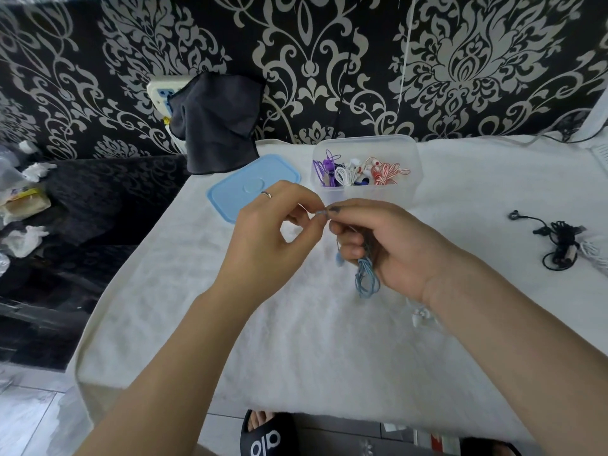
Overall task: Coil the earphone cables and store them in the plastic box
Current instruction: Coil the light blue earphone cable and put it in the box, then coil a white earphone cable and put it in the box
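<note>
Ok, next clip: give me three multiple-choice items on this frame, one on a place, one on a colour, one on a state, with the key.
1. Where does the blue lid lie?
A. left of the plastic box
B. on the box
C. on the floor

2. What colour is the earphone cable in the right hand?
A. red
B. light blue
C. purple

3. The black earphones at right are:
A. in the box
B. held
C. lying loose on the white cloth

Key: 1 A, the lid lies flat beside the box; 2 B, blue loops hang below the fingers; 3 C, no hand touches them.
</note>
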A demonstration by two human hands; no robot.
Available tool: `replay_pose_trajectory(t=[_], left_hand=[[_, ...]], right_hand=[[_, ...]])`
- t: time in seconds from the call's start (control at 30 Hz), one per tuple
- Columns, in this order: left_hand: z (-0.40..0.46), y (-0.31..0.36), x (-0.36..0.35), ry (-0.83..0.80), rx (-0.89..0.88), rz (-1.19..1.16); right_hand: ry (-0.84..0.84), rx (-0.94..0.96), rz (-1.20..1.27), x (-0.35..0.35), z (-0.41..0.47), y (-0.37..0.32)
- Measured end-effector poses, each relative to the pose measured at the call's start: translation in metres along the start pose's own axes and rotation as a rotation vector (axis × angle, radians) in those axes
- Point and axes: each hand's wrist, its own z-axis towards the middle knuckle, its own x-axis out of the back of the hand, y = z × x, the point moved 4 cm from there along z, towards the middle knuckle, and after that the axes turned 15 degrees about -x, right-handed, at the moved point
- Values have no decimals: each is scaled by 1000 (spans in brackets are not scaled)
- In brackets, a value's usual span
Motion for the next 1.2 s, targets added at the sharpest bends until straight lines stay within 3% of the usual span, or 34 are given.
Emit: replay_pose_trajectory(t=[0.13,0.27,0.4,0.57,0.73,0.87,0.97,1.07,1.2], left_hand=[[8,-12,-13,12,156,-62],[20,-18,-13,161,382,-188],[24,-28,-10,245,497,-274],[17,-41,-28,38,575,-200],[15,-37,-52,-192,555,-168],[14,-32,-65,-334,539,-148],[12,-27,-69,-428,535,-109],[10,-16,-74,-567,518,-170],[-5,9,-97,-782,440,-196]], right_hand=[[203,138,-132,8,8,-12],[352,306,-363,2,5,-51],[456,502,-587,-10,8,-113],[703,456,-990,3,45,-141],[691,311,-1430,22,69,-115],[715,348,-1510,26,56,-103],[824,555,-1505,23,28,-98],[891,705,-1343,27,-4,-88],[755,309,-1233,52,-22,-57]])
